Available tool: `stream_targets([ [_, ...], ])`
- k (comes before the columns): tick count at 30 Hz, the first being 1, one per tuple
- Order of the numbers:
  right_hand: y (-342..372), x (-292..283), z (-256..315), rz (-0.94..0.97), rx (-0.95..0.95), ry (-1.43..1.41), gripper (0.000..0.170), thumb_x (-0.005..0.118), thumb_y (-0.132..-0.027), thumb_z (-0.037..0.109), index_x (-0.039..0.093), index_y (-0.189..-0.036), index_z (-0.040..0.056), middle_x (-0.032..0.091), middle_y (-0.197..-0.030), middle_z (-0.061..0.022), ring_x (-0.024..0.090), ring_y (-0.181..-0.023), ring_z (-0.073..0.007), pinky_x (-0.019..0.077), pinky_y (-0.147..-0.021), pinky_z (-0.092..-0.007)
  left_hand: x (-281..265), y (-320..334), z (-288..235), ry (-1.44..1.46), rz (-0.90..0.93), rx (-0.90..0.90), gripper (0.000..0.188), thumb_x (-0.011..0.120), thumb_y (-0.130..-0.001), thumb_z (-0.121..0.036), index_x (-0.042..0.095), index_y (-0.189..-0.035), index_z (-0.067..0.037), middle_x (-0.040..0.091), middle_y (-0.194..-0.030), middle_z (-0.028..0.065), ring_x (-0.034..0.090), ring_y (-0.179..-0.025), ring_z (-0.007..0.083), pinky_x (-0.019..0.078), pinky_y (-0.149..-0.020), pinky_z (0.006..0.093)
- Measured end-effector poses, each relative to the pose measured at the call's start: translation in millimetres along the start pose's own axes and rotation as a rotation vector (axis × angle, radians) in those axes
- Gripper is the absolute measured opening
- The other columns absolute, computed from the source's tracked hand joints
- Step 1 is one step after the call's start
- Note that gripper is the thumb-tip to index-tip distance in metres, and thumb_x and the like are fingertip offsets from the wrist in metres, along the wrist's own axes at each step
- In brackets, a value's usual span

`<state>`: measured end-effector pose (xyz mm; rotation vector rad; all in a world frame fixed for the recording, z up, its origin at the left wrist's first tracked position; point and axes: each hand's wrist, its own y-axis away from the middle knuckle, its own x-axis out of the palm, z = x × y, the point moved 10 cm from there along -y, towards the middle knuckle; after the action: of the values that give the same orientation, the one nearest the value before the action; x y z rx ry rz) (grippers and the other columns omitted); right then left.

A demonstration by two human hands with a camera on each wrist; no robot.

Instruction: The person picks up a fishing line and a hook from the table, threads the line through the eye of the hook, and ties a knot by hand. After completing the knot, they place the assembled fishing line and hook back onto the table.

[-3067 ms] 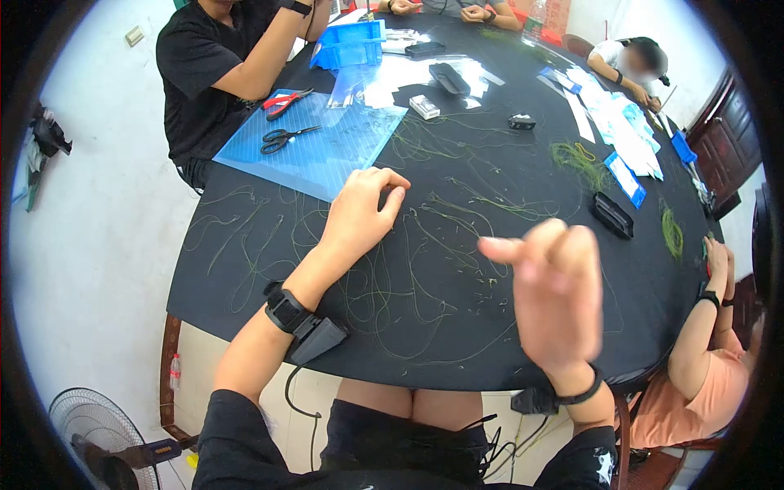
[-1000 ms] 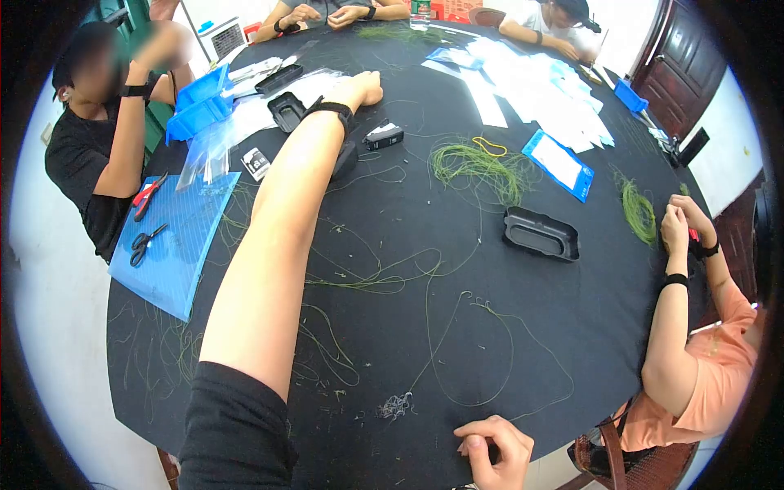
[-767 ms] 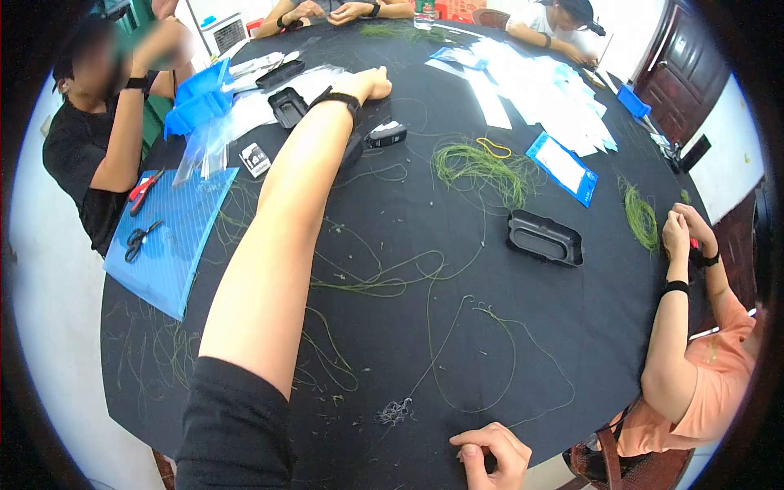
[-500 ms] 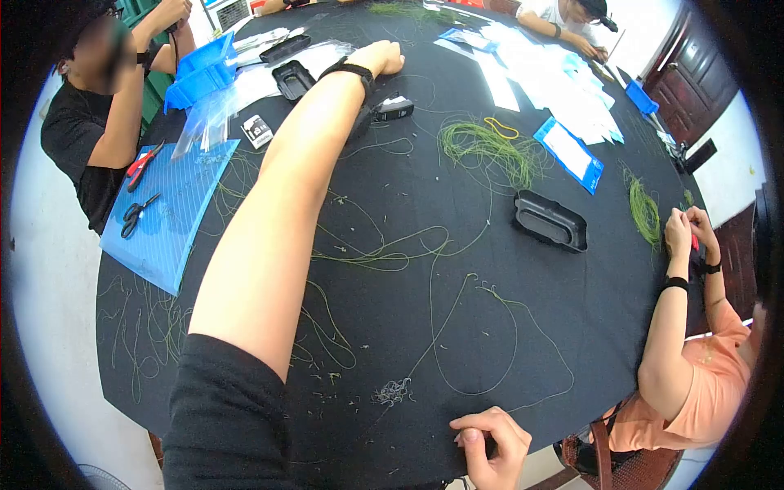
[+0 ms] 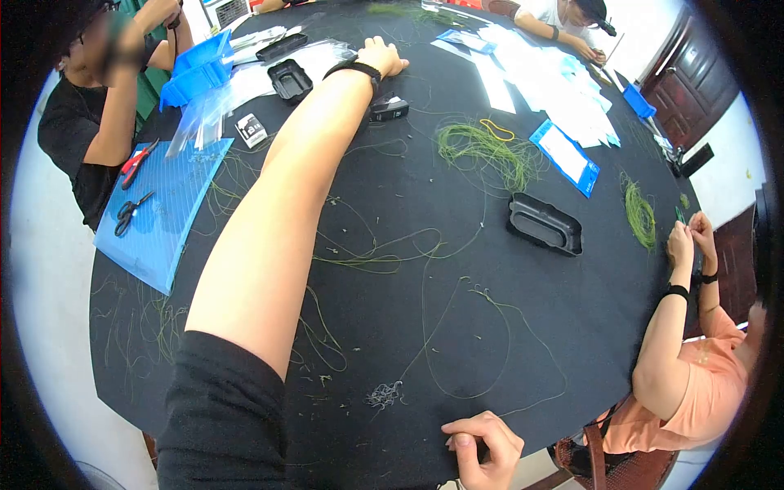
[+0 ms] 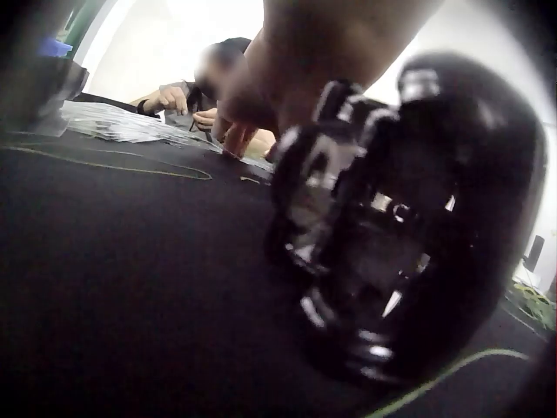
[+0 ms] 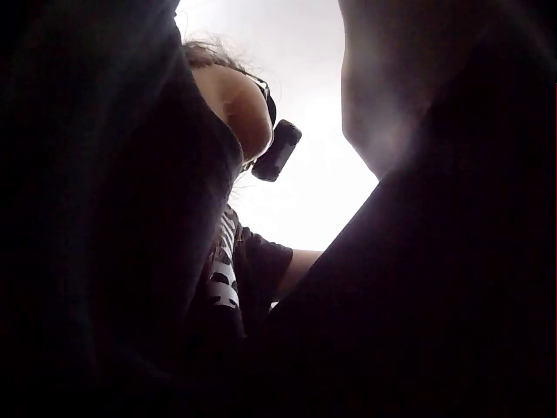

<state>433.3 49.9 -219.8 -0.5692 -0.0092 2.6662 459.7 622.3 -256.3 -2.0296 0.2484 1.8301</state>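
My left arm reaches far across the black table. In the head view the left hand [image 5: 382,59] has its fingers spread apart, low over the cloth, beyond a small black box [image 5: 389,109]; nothing shows in its grasp. The left wrist view has the hand [image 6: 300,61] at the top and a glossy black thing [image 6: 426,209] close to the lens. Near the front edge, my right hand [image 5: 487,449] has loosely curled fingers and no visible object. Green line loops [image 5: 384,260] and a tangled pale bundle [image 5: 384,395] lie between the hands.
A black tray [image 5: 545,224], a green line coil [image 5: 490,155] and a blue-edged packet [image 5: 565,157] lie to the right. Scissors [image 5: 131,214] and red pliers [image 5: 139,165] rest on a blue mat [image 5: 163,237] at left. Other people sit around the table.
Since about three seconds ago, my left hand has travelled far forward and my right hand has dropped to the front edge. In the last half second the left fingers have spread.
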Motion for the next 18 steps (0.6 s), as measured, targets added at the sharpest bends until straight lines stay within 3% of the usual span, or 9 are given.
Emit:
stream_targets([
  [3, 0.6, -2.1, -2.4, -0.009, 0.003, -0.013, 0.007, 0.058, -0.084, -0.001, 0.064, -0.087, -0.0021, 0.057, -0.070, -0.0094, 0.053, -0.061, -0.0148, 0.0404, -0.055, -0.0246, -1.0, 2.4, -3.7, 0.022, 0.073, -0.047, 0.056, 0.055, -0.088, -0.046, 0.056, -0.126, -0.005, 0.032, -0.141, 0.0182, 0.026, -0.134, 0.0358, 0.0334, -0.105, 0.0474],
  [6, 0.4, -3.5, -3.4, -0.019, -0.002, -0.035, 0.007, 0.058, -0.084, -0.002, 0.064, -0.087, -0.0028, 0.057, -0.070, -0.0094, 0.054, -0.061, -0.0144, 0.0405, -0.055, -0.0241, -5.8, 4.2, -8.8, -0.033, 0.030, 0.012, 0.046, 0.057, -0.087, -0.035, 0.058, -0.122, -0.005, 0.040, -0.137, 0.0200, 0.036, -0.129, 0.0371, 0.0389, -0.101, 0.0468],
  [9, 0.4, -4.2, -5.9, -0.025, -0.001, -0.049, 0.008, 0.057, -0.084, -0.003, 0.064, -0.087, -0.0032, 0.057, -0.070, -0.0094, 0.054, -0.061, -0.0142, 0.0406, -0.055, -0.0240, -11.3, 2.7, -19.9, -0.102, 0.041, 0.198, 0.037, 0.058, -0.084, -0.021, 0.062, -0.116, -0.003, 0.054, -0.125, 0.0223, 0.052, -0.116, 0.0370, 0.0462, -0.093, 0.0443],
  [12, 1.0, -4.6, -7.0, -0.030, 0.014, -0.051, 0.009, 0.055, -0.083, -0.005, 0.063, -0.087, -0.0036, 0.057, -0.069, -0.0092, 0.054, -0.061, -0.0138, 0.0405, -0.055, -0.0238, -16.9, 17.0, -39.4, -0.153, -0.082, 0.409, 0.027, 0.057, -0.081, -0.019, 0.068, -0.096, 0.001, 0.065, -0.098, 0.0244, 0.062, -0.094, 0.0378, 0.0499, -0.085, 0.0418],
  [15, 0.6, -4.8, -8.4, -0.022, 0.036, -0.043, 0.009, 0.054, -0.084, -0.005, 0.063, -0.087, -0.0040, 0.056, -0.069, -0.0080, 0.053, -0.061, -0.0119, 0.0397, -0.054, -0.0222, -17.2, 19.3, -40.7, -0.198, -0.015, 0.381, 0.030, 0.058, -0.079, -0.009, 0.065, -0.108, -0.002, 0.064, -0.106, 0.0217, 0.062, -0.101, 0.0347, 0.0506, -0.086, 0.0415],
  [18, 4.3, -10.1, -14.4, -0.043, 0.091, -0.074, 0.011, 0.052, -0.087, -0.004, 0.063, -0.089, -0.0036, 0.057, -0.071, -0.0068, 0.052, -0.061, -0.0098, 0.0391, -0.052, -0.0204, -34.7, 18.5, -35.4, -0.108, -0.174, 0.388, 0.023, 0.057, -0.079, -0.005, 0.068, -0.099, -0.002, 0.065, -0.103, 0.0217, 0.063, -0.100, 0.0340, 0.0509, -0.084, 0.0423],
])
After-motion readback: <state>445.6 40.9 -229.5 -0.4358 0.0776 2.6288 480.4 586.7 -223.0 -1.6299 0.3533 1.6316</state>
